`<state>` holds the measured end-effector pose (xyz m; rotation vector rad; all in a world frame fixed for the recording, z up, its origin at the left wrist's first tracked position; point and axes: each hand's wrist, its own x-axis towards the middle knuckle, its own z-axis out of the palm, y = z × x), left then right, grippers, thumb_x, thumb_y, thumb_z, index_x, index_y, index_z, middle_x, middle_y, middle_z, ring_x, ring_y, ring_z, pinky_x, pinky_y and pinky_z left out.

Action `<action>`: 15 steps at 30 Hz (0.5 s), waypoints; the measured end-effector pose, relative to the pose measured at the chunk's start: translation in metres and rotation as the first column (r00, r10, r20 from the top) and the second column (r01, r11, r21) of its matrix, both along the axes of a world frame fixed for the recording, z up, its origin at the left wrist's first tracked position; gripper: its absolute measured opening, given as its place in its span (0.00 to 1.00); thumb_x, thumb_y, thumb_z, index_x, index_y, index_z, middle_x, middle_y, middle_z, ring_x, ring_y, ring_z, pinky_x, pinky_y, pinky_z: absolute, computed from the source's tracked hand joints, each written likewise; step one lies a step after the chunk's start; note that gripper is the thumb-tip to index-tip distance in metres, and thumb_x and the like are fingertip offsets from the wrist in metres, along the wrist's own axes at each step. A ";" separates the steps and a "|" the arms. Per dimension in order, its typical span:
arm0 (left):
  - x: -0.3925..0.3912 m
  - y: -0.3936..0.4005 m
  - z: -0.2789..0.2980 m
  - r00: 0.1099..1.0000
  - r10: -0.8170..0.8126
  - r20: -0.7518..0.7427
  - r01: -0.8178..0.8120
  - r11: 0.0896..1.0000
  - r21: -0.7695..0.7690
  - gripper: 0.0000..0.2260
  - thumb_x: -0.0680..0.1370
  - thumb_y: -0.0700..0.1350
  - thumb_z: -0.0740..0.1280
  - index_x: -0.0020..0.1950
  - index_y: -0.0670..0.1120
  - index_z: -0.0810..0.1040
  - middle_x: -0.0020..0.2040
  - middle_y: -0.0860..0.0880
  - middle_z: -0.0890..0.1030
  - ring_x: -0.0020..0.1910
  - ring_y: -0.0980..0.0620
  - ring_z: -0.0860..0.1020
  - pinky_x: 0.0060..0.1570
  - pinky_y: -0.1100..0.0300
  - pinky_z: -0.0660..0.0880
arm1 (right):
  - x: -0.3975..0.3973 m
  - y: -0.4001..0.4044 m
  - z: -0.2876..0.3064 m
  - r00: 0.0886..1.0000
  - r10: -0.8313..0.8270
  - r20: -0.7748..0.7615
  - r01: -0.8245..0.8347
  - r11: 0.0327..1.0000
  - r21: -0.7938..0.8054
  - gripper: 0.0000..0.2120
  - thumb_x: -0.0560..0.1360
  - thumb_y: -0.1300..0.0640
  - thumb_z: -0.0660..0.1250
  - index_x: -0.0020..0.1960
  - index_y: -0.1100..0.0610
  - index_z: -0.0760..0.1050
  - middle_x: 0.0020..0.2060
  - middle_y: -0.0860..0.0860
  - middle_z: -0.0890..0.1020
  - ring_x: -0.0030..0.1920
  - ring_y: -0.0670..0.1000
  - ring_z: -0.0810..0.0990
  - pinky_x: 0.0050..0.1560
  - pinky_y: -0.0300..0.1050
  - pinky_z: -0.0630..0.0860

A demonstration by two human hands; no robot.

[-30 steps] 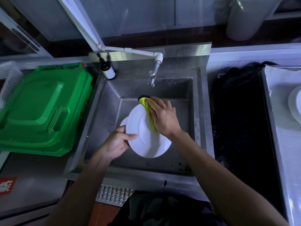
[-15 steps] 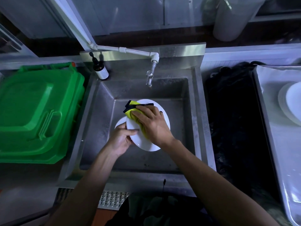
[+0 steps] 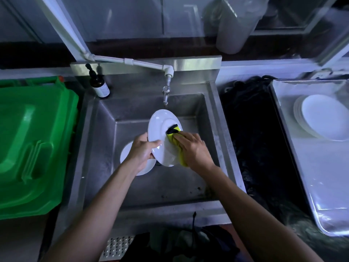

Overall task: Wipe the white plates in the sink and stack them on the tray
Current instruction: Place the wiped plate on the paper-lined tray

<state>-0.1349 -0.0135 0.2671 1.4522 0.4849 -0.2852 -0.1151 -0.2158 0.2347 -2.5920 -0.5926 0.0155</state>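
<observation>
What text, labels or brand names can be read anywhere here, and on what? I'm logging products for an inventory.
None can be read.
Dark pump bottle at the sink's back left corner: it has a pale label, but the print is too small and blurred to read.
Green bin lid, white plates, tray and yellow cloth: no lettering visible.

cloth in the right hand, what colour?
Yellow-green with a black edge: the cloth, pressed on the held plate by the right hand. Head view.

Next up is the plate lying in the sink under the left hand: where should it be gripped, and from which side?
Pinch the plate in the sink at its exposed left rim, coming from the left. It lies flat, and the left hand with the held plate covers its right.
</observation>
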 end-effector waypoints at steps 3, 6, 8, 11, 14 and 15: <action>0.011 -0.002 -0.001 0.994 -0.101 0.041 0.093 0.981 0.169 0.05 0.78 0.36 0.68 0.45 0.45 0.80 0.37 0.52 0.83 0.35 0.53 0.80 0.32 0.58 0.74 | -0.001 -0.010 0.003 0.998 -0.063 -0.007 0.062 0.994 -0.086 0.26 0.73 0.62 0.67 0.68 0.44 0.72 0.66 0.46 0.76 0.56 0.60 0.75 0.47 0.60 0.79; 0.023 -0.006 -0.002 0.970 -0.240 0.047 0.211 0.921 0.329 0.02 0.78 0.39 0.68 0.46 0.42 0.79 0.38 0.49 0.80 0.37 0.52 0.76 0.39 0.55 0.70 | -0.005 -0.024 0.009 0.996 -0.094 -0.005 0.093 0.992 -0.079 0.21 0.77 0.63 0.64 0.67 0.47 0.75 0.65 0.49 0.77 0.55 0.62 0.76 0.48 0.61 0.79; 0.029 -0.011 -0.002 0.951 -0.305 0.052 0.256 0.871 0.419 0.06 0.78 0.40 0.67 0.51 0.37 0.78 0.43 0.43 0.80 0.41 0.49 0.75 0.41 0.54 0.69 | -0.008 -0.033 0.016 0.989 -0.147 -0.006 0.145 0.985 -0.090 0.18 0.79 0.61 0.63 0.66 0.49 0.77 0.65 0.49 0.78 0.56 0.62 0.77 0.49 0.60 0.79; 0.034 -0.026 0.006 0.906 -0.411 0.101 0.281 0.763 0.582 0.08 0.78 0.40 0.66 0.42 0.38 0.73 0.36 0.47 0.73 0.35 0.52 0.69 0.35 0.59 0.63 | -0.014 -0.048 0.028 0.975 -0.219 -0.025 0.217 0.973 -0.079 0.18 0.82 0.53 0.55 0.67 0.51 0.77 0.65 0.49 0.78 0.58 0.61 0.76 0.52 0.60 0.78; 0.043 -0.047 0.018 0.829 -0.542 0.138 0.296 0.634 0.715 0.16 0.79 0.39 0.65 0.35 0.46 0.62 0.31 0.53 0.64 0.29 0.53 0.63 0.30 0.58 0.57 | -0.019 -0.070 0.040 0.958 -0.285 -0.021 0.284 0.958 -0.029 0.22 0.81 0.48 0.51 0.68 0.49 0.77 0.65 0.49 0.79 0.58 0.62 0.76 0.52 0.62 0.77; 0.047 -0.054 0.021 0.802 -0.581 0.137 0.304 0.595 0.744 0.15 0.79 0.39 0.64 0.36 0.46 0.63 0.30 0.53 0.65 0.29 0.50 0.64 0.30 0.54 0.59 | -0.020 -0.079 0.042 0.951 -0.307 -0.026 0.306 0.952 -0.032 0.20 0.82 0.51 0.53 0.68 0.48 0.76 0.65 0.49 0.78 0.58 0.61 0.75 0.52 0.62 0.77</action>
